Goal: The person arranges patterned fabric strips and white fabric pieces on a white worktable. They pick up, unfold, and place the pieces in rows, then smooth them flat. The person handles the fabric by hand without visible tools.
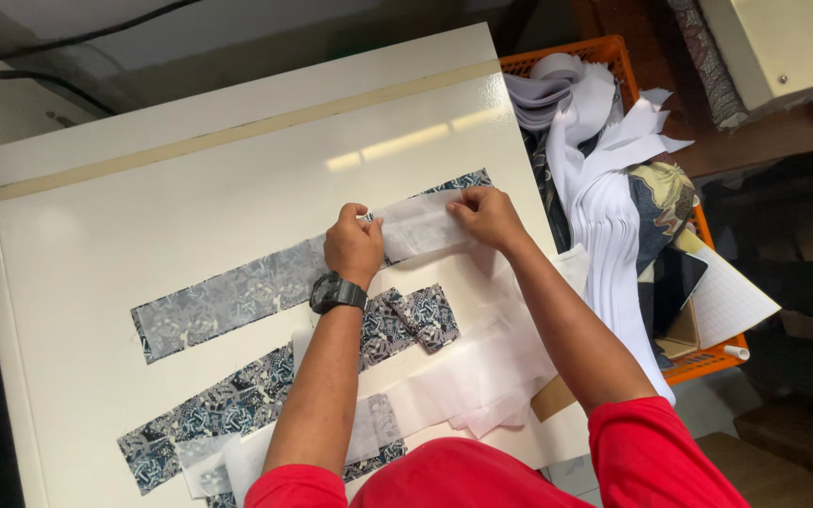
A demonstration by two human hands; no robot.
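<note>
A long strip of blue patterned fabric (228,299) lies across a white table (143,216). Over its right part sits a thin white interfacing strip (421,226). My left hand (353,245), with a black watch on the wrist, pinches the left end of that white strip. My right hand (488,215) pinches its right end, fingers closed on the edge. Closer to me lie a second patterned strip (228,400), a short folded patterned piece (425,315) and loose white interfacing pieces (482,376).
An orange crate (604,52) to the right of the table holds stacked white strips (604,216) and patterned cloth. A beige tape line (237,132) runs along the table's far side. A dark gap borders the table's left edge.
</note>
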